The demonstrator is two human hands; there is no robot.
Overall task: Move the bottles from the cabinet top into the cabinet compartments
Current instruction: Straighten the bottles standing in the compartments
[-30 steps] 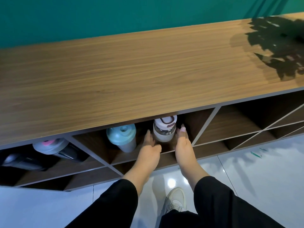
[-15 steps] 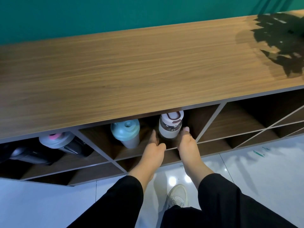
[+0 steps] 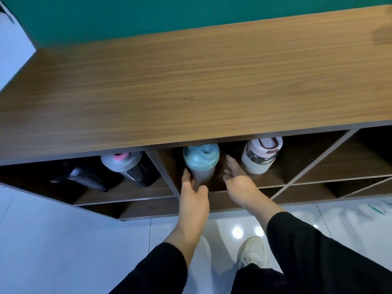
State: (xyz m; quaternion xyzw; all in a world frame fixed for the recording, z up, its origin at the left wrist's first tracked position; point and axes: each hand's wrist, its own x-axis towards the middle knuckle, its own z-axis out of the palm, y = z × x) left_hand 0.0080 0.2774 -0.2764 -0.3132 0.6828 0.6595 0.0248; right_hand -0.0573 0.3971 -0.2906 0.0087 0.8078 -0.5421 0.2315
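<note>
The wooden cabinet top (image 3: 191, 92) carries no bottles. In the middle compartment below it stand a teal-lidded bottle (image 3: 201, 157) and, to its right, a clear bottle with a white lid and white sleeve (image 3: 261, 155). My left hand (image 3: 192, 196) reaches in with its fingers against the lower left side of the teal-lidded bottle. My right hand (image 3: 237, 181) is spread open between the two bottles, a small gap from the teal-lidded one. Neither hand holds a bottle.
The left compartment holds a dark bottle with a grey lid and pink spout (image 3: 121, 162) and a black bottle lying down (image 3: 84, 177). Slanted dividers (image 3: 314, 162) split the compartments to the right. Glossy white floor and my shoe (image 3: 252, 251) lie below.
Both hands have left the white-lidded bottle and shifted left to flank the teal-lidded one. The view has swung left, so the bottles sit further right in the picture.
</note>
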